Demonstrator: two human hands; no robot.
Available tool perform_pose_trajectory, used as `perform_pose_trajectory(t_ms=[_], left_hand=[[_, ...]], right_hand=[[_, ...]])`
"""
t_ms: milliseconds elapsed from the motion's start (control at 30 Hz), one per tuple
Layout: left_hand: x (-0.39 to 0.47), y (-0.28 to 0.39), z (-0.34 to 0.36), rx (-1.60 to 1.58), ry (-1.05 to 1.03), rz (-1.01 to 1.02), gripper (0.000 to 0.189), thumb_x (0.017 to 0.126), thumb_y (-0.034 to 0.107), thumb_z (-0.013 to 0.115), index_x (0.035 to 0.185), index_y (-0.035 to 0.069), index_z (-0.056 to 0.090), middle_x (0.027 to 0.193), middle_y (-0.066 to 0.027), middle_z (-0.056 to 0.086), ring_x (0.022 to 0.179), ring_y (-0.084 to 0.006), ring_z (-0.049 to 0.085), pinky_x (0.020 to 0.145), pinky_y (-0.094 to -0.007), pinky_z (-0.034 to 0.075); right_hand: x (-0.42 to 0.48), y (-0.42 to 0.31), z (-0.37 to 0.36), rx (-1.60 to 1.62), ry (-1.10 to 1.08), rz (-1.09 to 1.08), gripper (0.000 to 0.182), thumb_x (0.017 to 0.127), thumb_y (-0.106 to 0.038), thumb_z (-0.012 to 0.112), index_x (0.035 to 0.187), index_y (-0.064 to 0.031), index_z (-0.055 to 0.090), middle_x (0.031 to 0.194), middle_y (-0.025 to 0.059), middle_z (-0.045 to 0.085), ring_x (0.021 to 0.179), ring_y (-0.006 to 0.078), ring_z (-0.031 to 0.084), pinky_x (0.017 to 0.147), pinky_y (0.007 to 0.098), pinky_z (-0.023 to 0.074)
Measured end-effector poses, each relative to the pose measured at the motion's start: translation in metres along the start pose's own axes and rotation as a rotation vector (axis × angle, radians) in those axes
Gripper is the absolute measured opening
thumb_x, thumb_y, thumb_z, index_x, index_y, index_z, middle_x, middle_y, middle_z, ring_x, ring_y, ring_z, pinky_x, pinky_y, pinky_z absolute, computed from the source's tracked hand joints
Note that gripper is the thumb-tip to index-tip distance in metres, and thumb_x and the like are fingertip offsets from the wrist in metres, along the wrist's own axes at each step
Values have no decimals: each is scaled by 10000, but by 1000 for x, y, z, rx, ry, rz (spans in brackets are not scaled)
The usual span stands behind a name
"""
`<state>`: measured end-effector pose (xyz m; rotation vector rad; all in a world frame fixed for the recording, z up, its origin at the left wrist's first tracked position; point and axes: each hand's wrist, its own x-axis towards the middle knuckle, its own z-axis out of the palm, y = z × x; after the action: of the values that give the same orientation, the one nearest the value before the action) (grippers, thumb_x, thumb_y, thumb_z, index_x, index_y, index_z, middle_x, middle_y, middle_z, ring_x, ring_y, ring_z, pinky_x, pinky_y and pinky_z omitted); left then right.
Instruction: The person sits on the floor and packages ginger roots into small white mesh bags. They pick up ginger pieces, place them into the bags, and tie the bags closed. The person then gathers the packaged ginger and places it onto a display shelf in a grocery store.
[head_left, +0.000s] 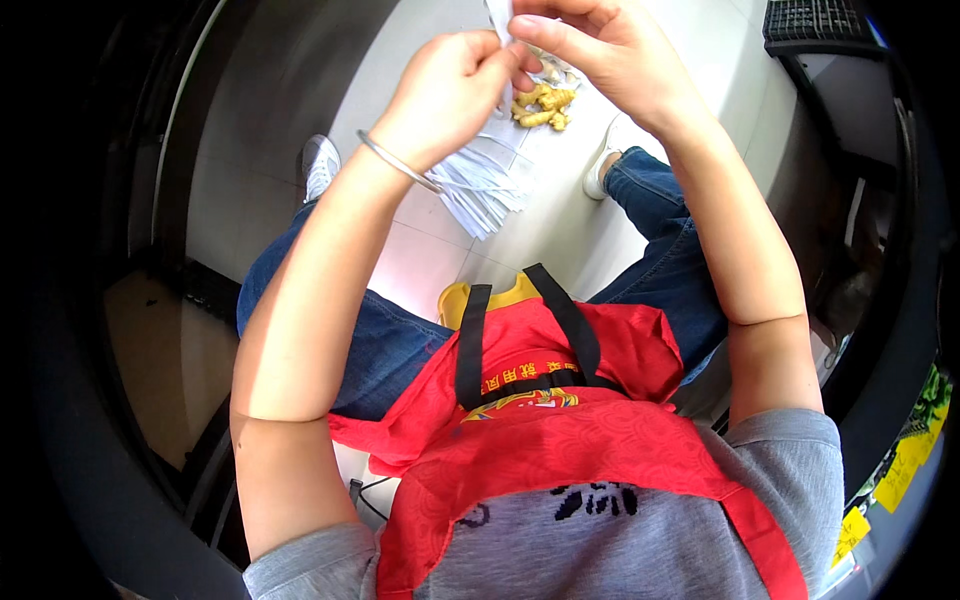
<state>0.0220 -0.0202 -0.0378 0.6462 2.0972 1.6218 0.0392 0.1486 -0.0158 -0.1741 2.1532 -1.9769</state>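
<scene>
Near the top edge, a thin white strip (501, 21) runs between my two hands. My left hand (454, 94), with a metal bangle (397, 163) on the wrist, pinches it between thumb and fingers. My right hand (611, 56) has its thumb and fingers on the strip's upper part, which the frame cuts off. Beneath my left hand, a fanned bundle of flat white strips (484, 195) lies on the tiled floor. Beyond the bundle sit pieces of ginger root (544, 105). Pale pieces, perhaps garlic (559, 69), are partly hidden behind my fingers.
My shoes (321, 166) flank the things on the floor (427, 217). A yellow plastic seat (452, 304) shows below the red apron (555, 442). At the upper right stands a dark rack with a black basket (814, 21). Yellow handwritten tags (911, 457) line the lower right.
</scene>
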Motion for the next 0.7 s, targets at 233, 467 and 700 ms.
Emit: perform_pose_trajectory(t_ms=[233, 467, 700], left_hand=[[6, 13, 2, 151, -182, -91, 235, 896, 201, 547, 963, -8, 631, 854, -53, 652, 807, -106, 595, 718, -238, 485], [10, 19, -13, -280, 276, 99, 267, 789, 141, 697, 1013, 13, 628, 884, -53, 647, 801, -103, 607, 714, -222, 494], [7, 20, -16, -275, 240, 32, 220, 821, 177, 660, 907, -25, 655, 763, -53, 650, 700, -113, 615, 666, -214, 491]], right_hand=[[2, -4, -2, 224, 252, 81, 163, 855, -192, 607, 891, -37, 577, 740, 21, 579, 587, 89, 544, 515, 196, 440], [-8, -9, -3, 49, 53, 214, 120, 870, -180, 578, 836, -67, 560, 657, -7, 543, 560, 61, 505, 499, 195, 419], [-5, -8, -4, 204, 121, 275, 110, 891, -184, 539, 884, -74, 530, 674, 3, 535, 509, 66, 483, 457, 191, 404]])
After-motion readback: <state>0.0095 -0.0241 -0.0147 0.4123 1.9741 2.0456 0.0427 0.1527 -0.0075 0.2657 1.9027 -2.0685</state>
